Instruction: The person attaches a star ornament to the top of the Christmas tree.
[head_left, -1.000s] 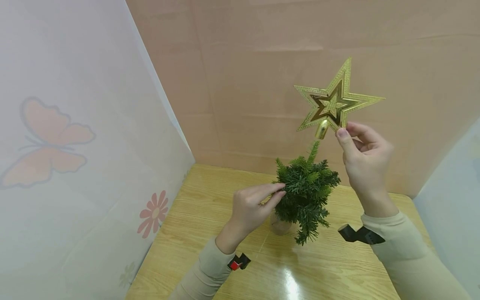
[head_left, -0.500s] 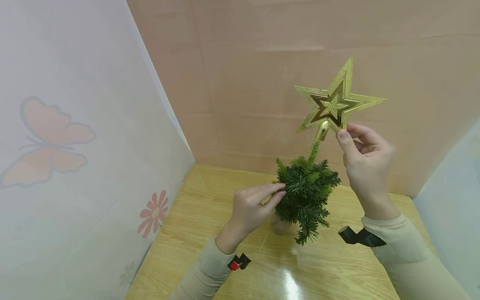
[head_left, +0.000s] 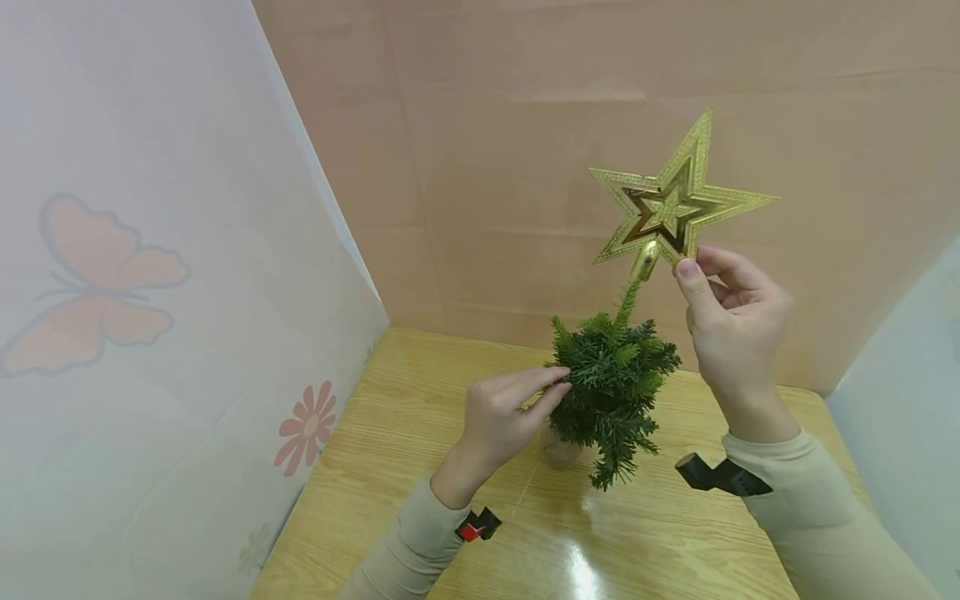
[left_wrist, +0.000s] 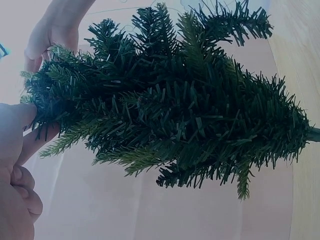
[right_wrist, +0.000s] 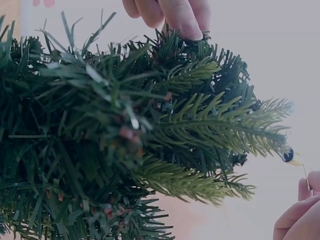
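Observation:
A small green artificial tree (head_left: 611,392) stands in a pale pot (head_left: 558,452) on the wooden table (head_left: 420,467). A gold glitter star (head_left: 671,204) sits on the tree's top sprig. My right hand (head_left: 731,321) pinches the star's lower right point between thumb and forefinger. My left hand (head_left: 498,417) pinches a branch on the tree's left side at mid height. In the left wrist view the tree (left_wrist: 170,100) fills the frame and fingertips (left_wrist: 20,120) meet a branch end. In the right wrist view the left hand's fingers (right_wrist: 175,15) touch the foliage (right_wrist: 125,135).
Pale panels printed with a butterfly (head_left: 97,283) and a flower (head_left: 306,425) wall the left side. A plain peach backdrop (head_left: 525,125) closes the rear, and a light panel (head_left: 907,367) the right. Bare tabletop lies in front of the tree.
The star has tipped and risen very slightly in my right hand. The left hand and tree have not moved.

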